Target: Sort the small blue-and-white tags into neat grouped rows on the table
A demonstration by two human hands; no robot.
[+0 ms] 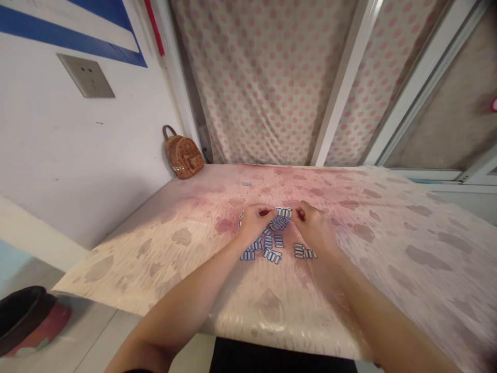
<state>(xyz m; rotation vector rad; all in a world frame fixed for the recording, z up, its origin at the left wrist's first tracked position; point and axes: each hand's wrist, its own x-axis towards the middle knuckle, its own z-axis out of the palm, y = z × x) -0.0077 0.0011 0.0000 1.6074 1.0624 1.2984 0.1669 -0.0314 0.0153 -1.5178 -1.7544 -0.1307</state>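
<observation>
My left hand (257, 221) and my right hand (312, 223) come together over the table, fingers pinched. Between their fingertips is a small flat white piece with blue-outlined bars (283, 212), gripped at its left and right edges. Below and around the hands lie several similar blue-and-white striped pieces (272, 256), some overlapping in a loose pile. Another pair of striped pieces (304, 251) lies by my right wrist, partly covered by it. One lone striped piece (247, 184) rests farther back. What exactly these pieces are is too small to tell.
A patterned glossy cloth (267, 305) covers the table. At its back left corner a brown mini backpack (185, 156) leans by the wall, below a socket (86, 75). A dotted curtain (267, 83) hangs behind. A dark-rimmed bin (33, 321) stands on the floor at left.
</observation>
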